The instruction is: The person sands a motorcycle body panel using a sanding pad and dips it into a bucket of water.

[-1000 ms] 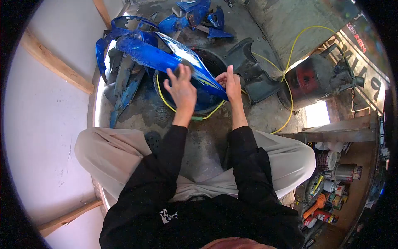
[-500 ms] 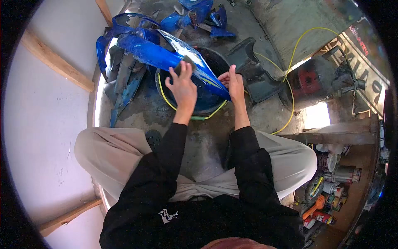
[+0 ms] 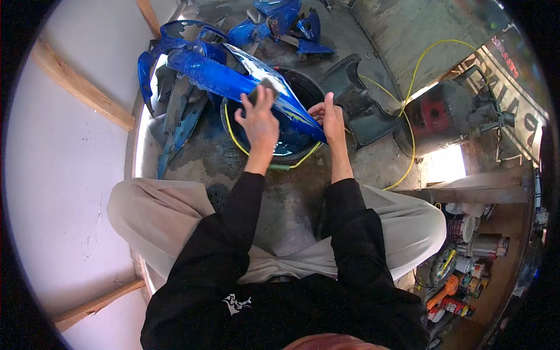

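Note:
A long blue motorcycle body panel (image 3: 221, 76) with white and yellow graphics lies across a black round basin (image 3: 303, 87) holding water. My left hand (image 3: 258, 119) presses a dark grey pad (image 3: 267, 87) flat against the panel's surface. My right hand (image 3: 329, 119) grips the panel's near pointed end at the basin's right rim. I sit with legs apart in light trousers and black sleeves.
More blue panels (image 3: 280, 20) lie at the back and a stack (image 3: 175, 111) at the left. A black plastic cover (image 3: 356, 99) lies right of the basin. A yellow hose (image 3: 408, 87) loops around. A dark machine (image 3: 449, 114) and several paint cans (image 3: 472, 245) stand right.
My left hand with the pad has slid up the panel, away from me. My right hand has kept its hold on the panel's end.

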The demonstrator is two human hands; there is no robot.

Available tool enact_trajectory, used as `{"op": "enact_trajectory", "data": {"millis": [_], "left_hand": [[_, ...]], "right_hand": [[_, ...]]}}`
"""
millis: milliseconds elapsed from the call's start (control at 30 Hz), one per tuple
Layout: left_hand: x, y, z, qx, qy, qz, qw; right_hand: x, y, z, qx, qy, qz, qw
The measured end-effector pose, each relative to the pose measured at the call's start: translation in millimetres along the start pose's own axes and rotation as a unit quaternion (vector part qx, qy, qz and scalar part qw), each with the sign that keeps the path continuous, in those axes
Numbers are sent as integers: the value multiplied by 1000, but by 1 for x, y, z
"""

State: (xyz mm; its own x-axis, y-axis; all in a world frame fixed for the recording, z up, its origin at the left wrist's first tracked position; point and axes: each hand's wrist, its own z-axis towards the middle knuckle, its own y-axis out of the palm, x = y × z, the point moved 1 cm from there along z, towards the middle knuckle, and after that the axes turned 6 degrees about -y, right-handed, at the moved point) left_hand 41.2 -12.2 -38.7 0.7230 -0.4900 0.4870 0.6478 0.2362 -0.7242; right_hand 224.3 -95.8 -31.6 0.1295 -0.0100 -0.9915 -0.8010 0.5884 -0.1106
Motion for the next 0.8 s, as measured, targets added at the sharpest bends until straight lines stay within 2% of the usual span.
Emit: {"op": "enact_trajectory", "data": {"millis": [100, 267, 300, 400, 600, 667, 733, 800], "left_hand": [[-17, 6, 6, 2, -16, 14, 1000], [43, -5, -48, -76, 37, -48, 995], [50, -5, -58, -60, 51, -73, 994], [40, -6, -53, -73, 57, -82, 992], [-8, -2, 2, -8, -41, -28, 999], [-7, -6, 4, 4, -38, 21, 999], [6, -5, -6, -28, -41, -89, 995], [24, -10, -26, -46, -21, -135, 990]], "right_hand": [[1, 2, 2, -3, -11, -14, 1000], [1, 4, 7, -5, 6, -13, 1000], [2, 5, 7, -8, 6, -13, 1000], [3, 0, 4, 15, -4, -23, 1000], [1, 1, -1, 6, -18, -13, 1000], [-2, 3, 1, 9, -13, -10, 1000], [1, 4, 5, 6, -11, -12, 1000], [3, 2, 7, 5, -4, -16, 1000]]}}
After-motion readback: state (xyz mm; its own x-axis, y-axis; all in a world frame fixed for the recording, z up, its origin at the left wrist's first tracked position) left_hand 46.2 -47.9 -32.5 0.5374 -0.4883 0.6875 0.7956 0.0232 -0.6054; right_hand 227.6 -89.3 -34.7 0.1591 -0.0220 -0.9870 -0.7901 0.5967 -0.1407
